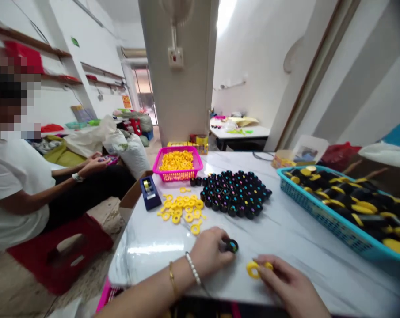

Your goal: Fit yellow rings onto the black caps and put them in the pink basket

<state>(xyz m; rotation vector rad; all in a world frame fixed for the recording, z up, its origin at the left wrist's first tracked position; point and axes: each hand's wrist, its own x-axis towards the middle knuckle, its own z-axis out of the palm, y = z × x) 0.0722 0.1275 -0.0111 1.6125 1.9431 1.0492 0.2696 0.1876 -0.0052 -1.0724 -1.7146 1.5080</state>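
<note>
My left hand (pixel 212 251) is closed around a small black cylindrical piece (pixel 232 245) with coloured dots on its end, low over the front of the table. To its right, my right hand (pixel 281 278) pinches a yellow plastic ring (pixel 253 270) with a small tab. The ring and the black piece are apart. Beyond my left hand lies a loose heap of similar yellow rings (pixel 183 207). Behind and right of that, many black cylinders (pixel 234 192) stand packed together, their tops marked with coloured dots.
A pink basket (pixel 158 170) of yellow parts stands at the back left, near a blue tape dispenser (pixel 150 193). On the right is a long teal basket (pixel 314 211) full of black and yellow pieces. A co-worker (pixel 17 185) sits at the left on a red stool (pixel 59 260).
</note>
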